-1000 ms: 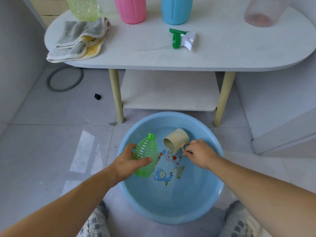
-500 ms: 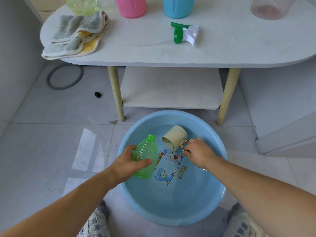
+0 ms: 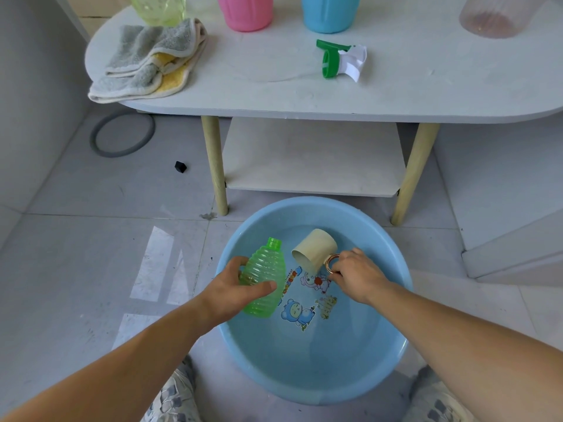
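Green bottle (image 3: 264, 277) gripped by left hand (image 3: 231, 292), right hand (image 3: 358, 275) pinching cup (image 3: 315, 249) handle, inside basin (image 3: 393, 303) rim

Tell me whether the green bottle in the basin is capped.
Uncapped: the green bottle, gripped by the left hand, shows a bare threaded neck, and a spray head lies on the table.

cup (image 3: 315, 249) shifted slightly, handle (image 3: 326, 263) more exposed

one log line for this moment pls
left hand: grips green bottle | right hand: holds beige cup by handle | both in blue basin | spray head on table
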Demonstrator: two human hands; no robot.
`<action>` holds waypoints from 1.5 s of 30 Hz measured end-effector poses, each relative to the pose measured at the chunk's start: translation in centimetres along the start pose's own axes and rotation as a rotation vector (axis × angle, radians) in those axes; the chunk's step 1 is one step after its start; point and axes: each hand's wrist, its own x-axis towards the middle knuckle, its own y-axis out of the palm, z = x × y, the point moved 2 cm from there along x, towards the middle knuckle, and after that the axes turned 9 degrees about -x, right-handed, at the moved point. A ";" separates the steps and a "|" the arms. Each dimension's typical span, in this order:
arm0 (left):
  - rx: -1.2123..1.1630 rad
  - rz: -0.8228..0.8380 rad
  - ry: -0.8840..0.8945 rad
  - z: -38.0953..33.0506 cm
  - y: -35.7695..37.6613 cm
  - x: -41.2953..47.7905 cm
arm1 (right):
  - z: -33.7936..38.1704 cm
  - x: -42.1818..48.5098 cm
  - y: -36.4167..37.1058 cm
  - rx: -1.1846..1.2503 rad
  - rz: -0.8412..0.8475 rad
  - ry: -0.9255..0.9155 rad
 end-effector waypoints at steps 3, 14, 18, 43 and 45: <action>-0.009 0.001 0.002 0.0 0.0 -0.1 | 0.2 -0.2 -0.4 0.064 -0.008 0.005; -0.045 -0.012 0.165 -3.6 -1.8 -3.0 | 0.8 -3.2 -6.4 1.002 0.002 0.218; 0.004 -0.002 0.277 -6.8 -3.0 -5.1 | 1.3 -5.7 -12.2 1.110 -0.119 0.139; 0.164 0.031 0.676 -15.1 -1.5 -14.5 | 5.5 -21.8 -29.5 1.009 -0.624 -0.062; 0.151 0.021 0.684 -15.2 -1.2 -14.3 | 5.5 -21.7 -29.4 0.957 -0.641 -0.062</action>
